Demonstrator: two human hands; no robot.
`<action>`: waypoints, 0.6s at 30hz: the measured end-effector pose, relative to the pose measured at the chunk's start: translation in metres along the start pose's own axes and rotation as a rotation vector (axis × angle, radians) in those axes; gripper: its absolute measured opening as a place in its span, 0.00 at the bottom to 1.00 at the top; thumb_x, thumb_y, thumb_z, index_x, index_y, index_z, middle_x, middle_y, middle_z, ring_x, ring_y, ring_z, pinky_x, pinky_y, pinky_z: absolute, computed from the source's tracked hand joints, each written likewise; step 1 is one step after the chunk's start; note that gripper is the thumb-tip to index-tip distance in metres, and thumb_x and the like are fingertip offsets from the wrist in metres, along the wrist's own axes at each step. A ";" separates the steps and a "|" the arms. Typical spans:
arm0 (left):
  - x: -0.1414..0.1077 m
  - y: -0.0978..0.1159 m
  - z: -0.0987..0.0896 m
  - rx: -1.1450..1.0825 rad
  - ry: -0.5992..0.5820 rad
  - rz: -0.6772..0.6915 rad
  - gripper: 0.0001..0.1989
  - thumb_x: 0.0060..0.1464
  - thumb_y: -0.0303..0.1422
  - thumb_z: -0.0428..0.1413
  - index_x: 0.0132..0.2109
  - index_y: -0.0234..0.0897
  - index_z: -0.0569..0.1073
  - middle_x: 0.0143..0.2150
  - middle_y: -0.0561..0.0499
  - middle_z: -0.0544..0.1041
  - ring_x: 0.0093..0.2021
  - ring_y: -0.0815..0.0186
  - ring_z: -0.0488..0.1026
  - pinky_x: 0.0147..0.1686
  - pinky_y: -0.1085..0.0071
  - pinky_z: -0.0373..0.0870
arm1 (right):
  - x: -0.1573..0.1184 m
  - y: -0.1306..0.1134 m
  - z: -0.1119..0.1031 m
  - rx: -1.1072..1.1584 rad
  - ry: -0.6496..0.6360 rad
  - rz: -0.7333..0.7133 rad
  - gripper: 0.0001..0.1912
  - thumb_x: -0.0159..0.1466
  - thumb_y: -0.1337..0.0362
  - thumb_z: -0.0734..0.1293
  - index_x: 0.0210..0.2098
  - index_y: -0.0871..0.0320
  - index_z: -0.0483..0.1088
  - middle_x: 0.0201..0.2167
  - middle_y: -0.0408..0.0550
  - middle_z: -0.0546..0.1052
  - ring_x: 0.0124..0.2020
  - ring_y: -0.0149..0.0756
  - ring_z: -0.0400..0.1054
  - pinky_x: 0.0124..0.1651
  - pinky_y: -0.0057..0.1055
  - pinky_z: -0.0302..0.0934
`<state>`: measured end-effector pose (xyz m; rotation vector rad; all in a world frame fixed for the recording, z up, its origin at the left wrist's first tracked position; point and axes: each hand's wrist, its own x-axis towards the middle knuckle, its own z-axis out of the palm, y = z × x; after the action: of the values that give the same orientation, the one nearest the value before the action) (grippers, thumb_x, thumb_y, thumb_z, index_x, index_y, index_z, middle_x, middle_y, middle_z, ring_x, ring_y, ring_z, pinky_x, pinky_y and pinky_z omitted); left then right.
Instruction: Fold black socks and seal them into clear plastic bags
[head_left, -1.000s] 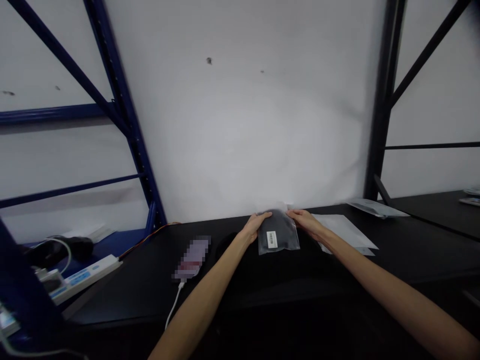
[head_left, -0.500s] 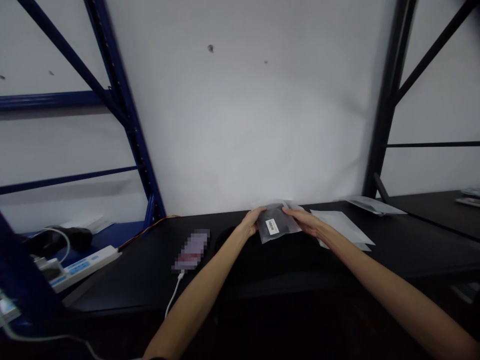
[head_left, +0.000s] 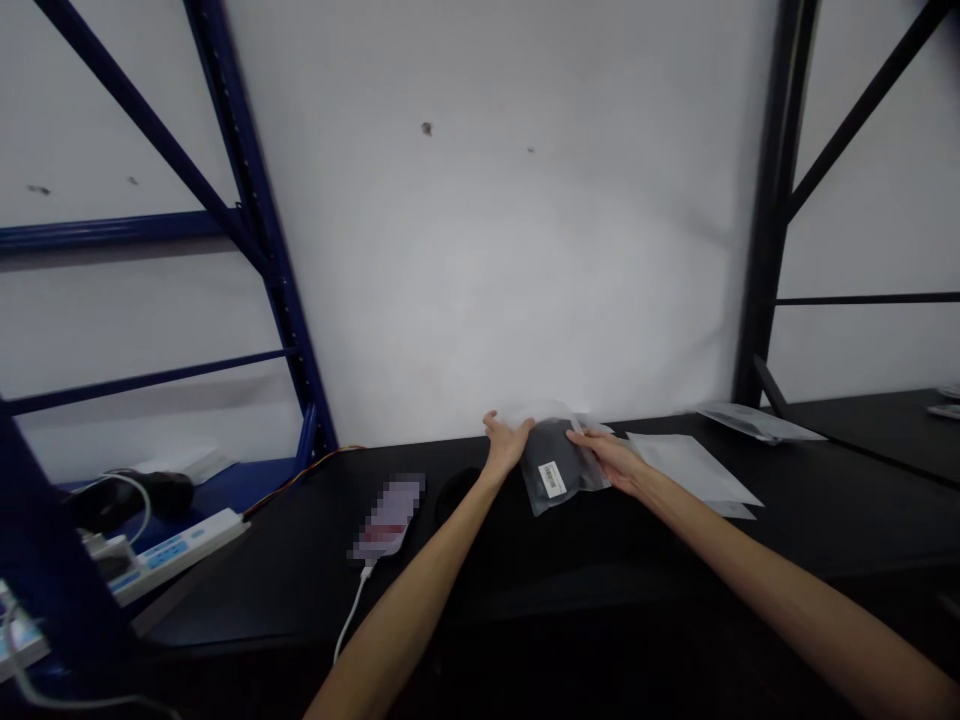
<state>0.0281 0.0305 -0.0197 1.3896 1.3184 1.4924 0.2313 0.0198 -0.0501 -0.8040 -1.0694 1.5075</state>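
Observation:
Between my two hands is a frosted plastic bag (head_left: pixel 587 478) with a dark, round-edged flat item inside and a white barcode label (head_left: pixel 551 479) near its lower edge. My left hand (head_left: pixel 508 444) grips the bag's upper left side, thumb on the front and some fingers spread out behind. At the right side, my right hand (head_left: pixel 611 455) pinches the bag with its thumb across the front. The bag is tilted, held just above the black table. What exactly the dark item is, I cannot tell.
Flat whitish bags (head_left: pixel 690 466) lie right of my hands, with another bag (head_left: pixel 761 422) farther right. On the left are a phone (head_left: pixel 390 518) with a white cable, a power strip (head_left: pixel 176 548) and a blue rack post (head_left: pixel 277 260). A dark round object (head_left: pixel 454 492) sits beside my left forearm.
The dark item shows more clearly through the bag, which now hangs slightly lower. My left fingers have spread outward at the bag's upper left. The whole view has shifted a little.

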 end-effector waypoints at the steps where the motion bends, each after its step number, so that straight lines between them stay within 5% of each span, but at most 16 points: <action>1: 0.001 0.001 -0.004 0.108 0.073 0.120 0.41 0.52 0.41 0.66 0.66 0.35 0.56 0.67 0.32 0.61 0.66 0.48 0.63 0.62 0.54 0.62 | 0.000 0.000 0.000 -0.018 -0.003 -0.016 0.11 0.58 0.63 0.78 0.37 0.58 0.75 0.36 0.49 0.82 0.35 0.37 0.77 0.38 0.30 0.72; 4: 0.009 0.007 -0.013 0.463 0.131 0.450 0.33 0.58 0.43 0.60 0.65 0.35 0.60 0.67 0.34 0.62 0.68 0.48 0.59 0.66 0.53 0.54 | -0.004 -0.002 0.004 -0.051 -0.012 -0.025 0.13 0.56 0.64 0.79 0.38 0.57 0.76 0.37 0.48 0.81 0.37 0.36 0.76 0.36 0.28 0.71; 6: 0.023 0.011 -0.014 0.598 0.033 0.553 0.25 0.62 0.43 0.55 0.60 0.35 0.67 0.61 0.36 0.70 0.64 0.49 0.64 0.65 0.54 0.56 | -0.007 -0.005 0.009 -0.051 -0.019 -0.012 0.16 0.55 0.65 0.79 0.41 0.57 0.76 0.38 0.49 0.82 0.37 0.36 0.76 0.35 0.28 0.71; 12: 0.076 0.024 0.002 0.488 -0.467 0.352 0.21 0.60 0.48 0.53 0.39 0.34 0.79 0.42 0.43 0.80 0.45 0.55 0.74 0.51 0.61 0.68 | -0.014 -0.013 0.018 -0.080 -0.043 0.001 0.20 0.53 0.69 0.80 0.44 0.56 0.75 0.39 0.48 0.81 0.39 0.34 0.75 0.40 0.27 0.70; 18: 0.089 0.018 0.019 0.373 -0.528 0.362 0.18 0.52 0.46 0.57 0.34 0.34 0.79 0.30 0.52 0.76 0.35 0.65 0.70 0.39 0.69 0.67 | 0.006 -0.023 0.010 -0.146 -0.041 -0.068 0.16 0.60 0.52 0.76 0.39 0.56 0.74 0.37 0.48 0.80 0.34 0.35 0.73 0.37 0.29 0.68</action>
<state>0.0327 0.1141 0.0189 2.1761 1.0696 0.9963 0.2294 0.0240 -0.0245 -0.8328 -1.2364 1.4060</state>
